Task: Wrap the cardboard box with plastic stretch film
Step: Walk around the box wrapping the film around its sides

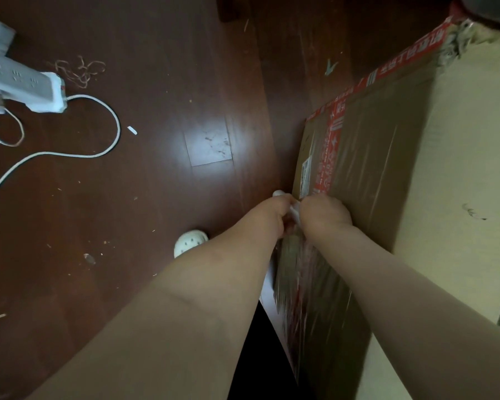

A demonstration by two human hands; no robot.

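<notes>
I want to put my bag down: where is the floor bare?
Bare floor lies between the white cable and the cardboard box. It is crowded upper left around the power strip, and at the box where the left hand and right hand hold the film roll.

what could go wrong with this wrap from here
The left hand and right hand grip the film roll low against the cardboard box; the stretch film there already looks wrinkled and may bunch. The box's torn corner could snag it. The white cord looped on the floor may trip a foot.
</notes>
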